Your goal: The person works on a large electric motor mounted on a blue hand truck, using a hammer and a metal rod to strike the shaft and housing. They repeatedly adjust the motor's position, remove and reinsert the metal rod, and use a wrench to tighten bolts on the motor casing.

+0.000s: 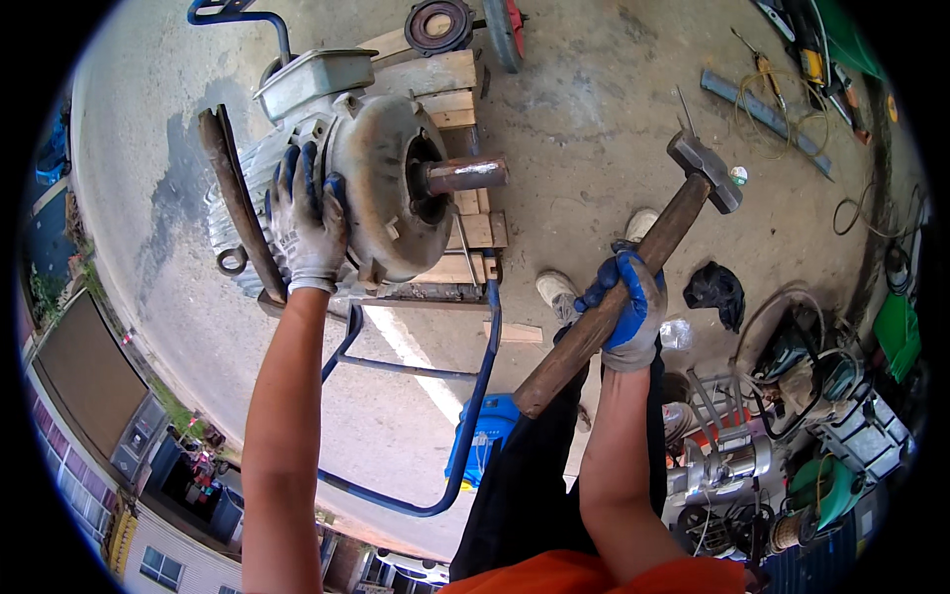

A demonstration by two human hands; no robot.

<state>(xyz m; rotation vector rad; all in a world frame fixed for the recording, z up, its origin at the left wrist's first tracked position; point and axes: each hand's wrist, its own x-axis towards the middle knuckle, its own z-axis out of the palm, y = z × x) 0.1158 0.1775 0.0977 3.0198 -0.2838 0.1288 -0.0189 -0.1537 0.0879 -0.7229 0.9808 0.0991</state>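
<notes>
Rests the left hand, fingers partly spread, on the grey motor, with its shaft between two and three o'clock from there. Curls the right hand around the wooden handle of a hammer, with the steel head at one o'clock and the motor well apart at ten. Has a brown bar beside the left hand, between nine and ten o'clock.

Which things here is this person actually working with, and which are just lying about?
In use:
hammer, gripped in the right hand
motor, under the left hand
wooden boards beneath the motor

Lying about:
black bag
blue-grey bar
blue box
</notes>
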